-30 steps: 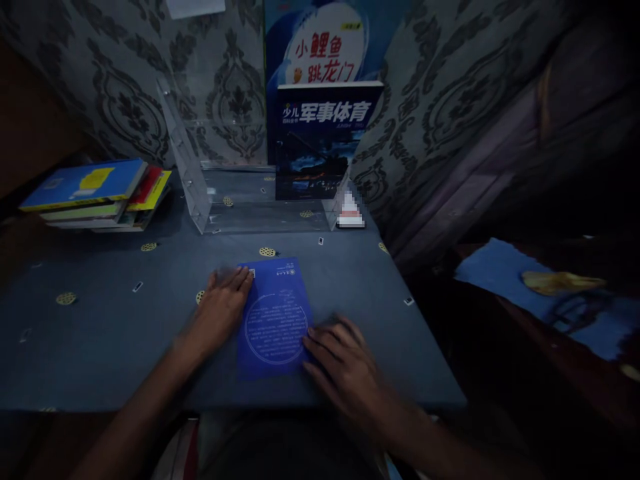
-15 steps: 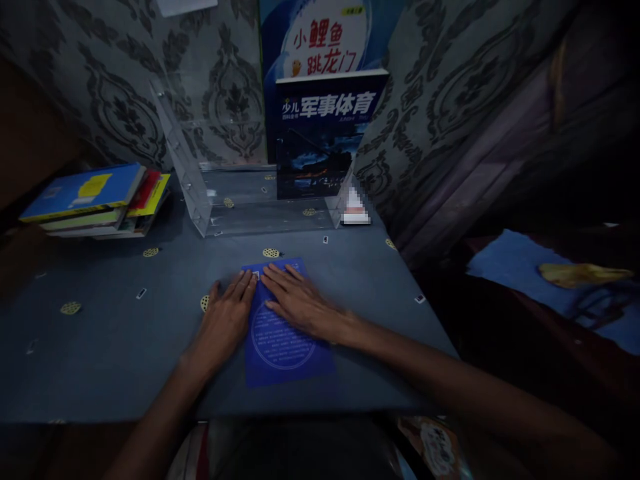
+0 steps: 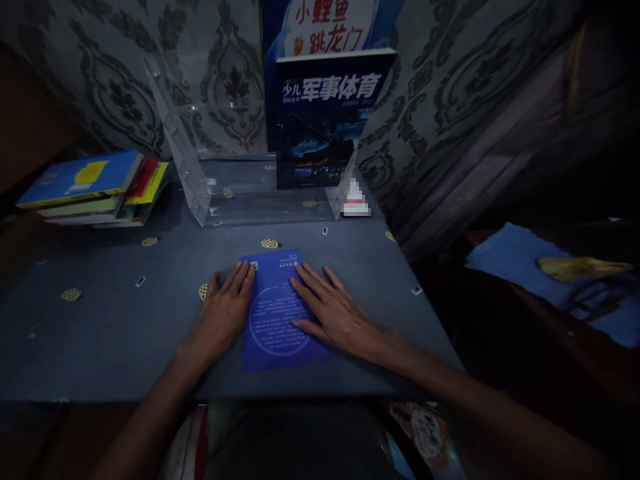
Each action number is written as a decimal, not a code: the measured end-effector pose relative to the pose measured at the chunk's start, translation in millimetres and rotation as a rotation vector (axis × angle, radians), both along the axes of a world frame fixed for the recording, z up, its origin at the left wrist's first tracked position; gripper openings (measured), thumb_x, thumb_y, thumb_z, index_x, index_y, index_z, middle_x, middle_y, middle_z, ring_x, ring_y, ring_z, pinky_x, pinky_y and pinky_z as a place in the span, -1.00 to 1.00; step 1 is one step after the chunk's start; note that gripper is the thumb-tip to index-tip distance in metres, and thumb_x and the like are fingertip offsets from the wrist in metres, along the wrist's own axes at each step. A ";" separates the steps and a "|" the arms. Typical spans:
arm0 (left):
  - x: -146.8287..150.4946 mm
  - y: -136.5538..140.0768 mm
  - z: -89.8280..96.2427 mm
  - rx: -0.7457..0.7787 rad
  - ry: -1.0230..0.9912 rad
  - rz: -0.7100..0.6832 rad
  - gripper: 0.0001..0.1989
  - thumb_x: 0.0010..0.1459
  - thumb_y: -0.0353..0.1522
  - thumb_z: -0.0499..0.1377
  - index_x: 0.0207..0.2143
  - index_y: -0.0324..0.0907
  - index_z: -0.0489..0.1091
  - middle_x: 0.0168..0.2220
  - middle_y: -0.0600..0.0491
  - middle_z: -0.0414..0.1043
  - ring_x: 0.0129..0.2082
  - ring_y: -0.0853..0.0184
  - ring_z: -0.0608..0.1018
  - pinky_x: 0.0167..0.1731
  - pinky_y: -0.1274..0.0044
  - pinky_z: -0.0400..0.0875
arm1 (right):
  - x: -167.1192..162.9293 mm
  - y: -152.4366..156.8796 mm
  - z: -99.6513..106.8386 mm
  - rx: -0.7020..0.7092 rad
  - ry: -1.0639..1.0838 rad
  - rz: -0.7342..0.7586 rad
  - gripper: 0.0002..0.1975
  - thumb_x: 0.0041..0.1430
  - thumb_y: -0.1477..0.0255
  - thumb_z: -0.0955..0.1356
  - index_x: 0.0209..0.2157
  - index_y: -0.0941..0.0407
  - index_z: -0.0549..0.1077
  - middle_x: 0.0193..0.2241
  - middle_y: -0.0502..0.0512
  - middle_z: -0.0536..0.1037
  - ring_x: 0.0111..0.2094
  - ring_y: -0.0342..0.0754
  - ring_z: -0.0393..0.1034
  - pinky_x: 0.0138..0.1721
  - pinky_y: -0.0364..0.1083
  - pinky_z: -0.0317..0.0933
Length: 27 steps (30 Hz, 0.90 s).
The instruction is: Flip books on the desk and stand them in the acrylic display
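A blue printed sheet (image 3: 275,313) with a circle of small text lies flat on the table near its front edge. My left hand (image 3: 226,307) rests open along the sheet's left side, its fingertips on the upper left corner. Across from it, my right hand (image 3: 335,307) lies open with fingers spread over the sheet's right edge, covering part of that side. Neither hand grips anything; both palms face down.
Behind the sheet stands a clear acrylic rack (image 3: 185,160) holding a dark book (image 3: 325,127) and a taller blue book (image 3: 330,30). Several stacked books (image 3: 85,180) lie at the left of the patterned table (image 3: 115,333). A blue cloth (image 3: 510,273) is at right.
My right hand has slid to the right across the sheet, baring its middle and upper right print. My left hand stays at the left edge. The view has tilted slightly down.
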<state>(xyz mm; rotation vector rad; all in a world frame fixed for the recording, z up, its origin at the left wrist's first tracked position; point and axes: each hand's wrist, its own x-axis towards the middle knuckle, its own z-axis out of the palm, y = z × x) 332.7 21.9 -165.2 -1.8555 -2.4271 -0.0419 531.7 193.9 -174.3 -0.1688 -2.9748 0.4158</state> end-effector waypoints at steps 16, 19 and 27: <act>-5.7 1.6 0.7 0.278 -0.438 0.162 -0.50 0.42 -0.25 -0.03 0.34 -0.19 0.20 0.29 -0.21 0.37 0.32 0.01 0.38 0.29 0.06 0.24 | 42.4 -23.5 -0.3 -0.099 0.019 0.062 -0.26 0.34 0.07 0.36 0.41 0.06 0.15 0.45 0.32 0.05 0.48 0.23 -0.14 0.39 0.41 -0.10; -24.5 11.8 4.9 0.373 -0.871 0.292 -0.39 0.33 -0.17 0.09 0.35 -0.18 0.18 0.27 -0.23 0.38 0.24 0.01 0.46 0.20 0.13 0.38 | 42.3 -22.3 2.4 -0.145 -0.037 0.057 -0.25 0.33 0.05 0.37 0.41 0.06 0.16 0.46 0.33 0.02 0.48 0.26 -0.18 0.40 0.44 -0.18; -58.3 49.9 35.5 0.491 -1.472 0.683 -0.46 0.10 -0.35 0.32 0.14 -0.20 0.35 0.02 -0.22 0.50 -0.04 0.11 0.61 -0.67 0.68 0.33 | 42.6 -22.6 21.5 -0.238 -0.139 0.018 -0.23 0.28 0.09 0.43 0.41 -0.01 0.17 0.46 0.25 0.00 0.48 0.27 -0.16 0.41 0.42 -0.23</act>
